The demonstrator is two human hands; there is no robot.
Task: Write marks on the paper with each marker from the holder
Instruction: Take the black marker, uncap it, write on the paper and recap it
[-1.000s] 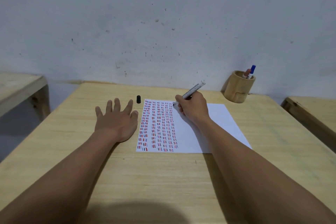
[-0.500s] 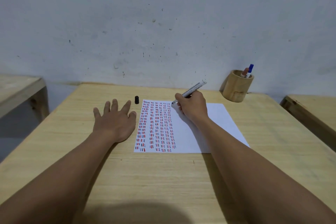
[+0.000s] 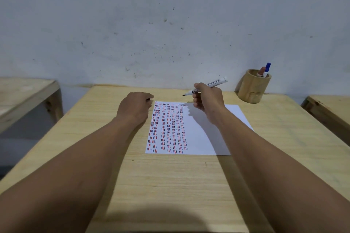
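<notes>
The paper [image 3: 198, 128] is half filled; right fingers [image 3: 197, 98] grasp the uncapped marker [image 3: 210, 86], left fingers [image 3: 146, 98] curl over its cap; two markers [image 3: 264, 71] wait in the holder [image 3: 252, 89].

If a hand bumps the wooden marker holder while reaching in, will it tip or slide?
Probably neither easily. The marker holder is squat, thick-walled and stands flat on the table, so it looks stable. The two markers left in it, blue-capped and red-capped, lean to one side; they might rattle or shift.

Head view, forward-down (close) over table [image 3: 170, 185]
</notes>
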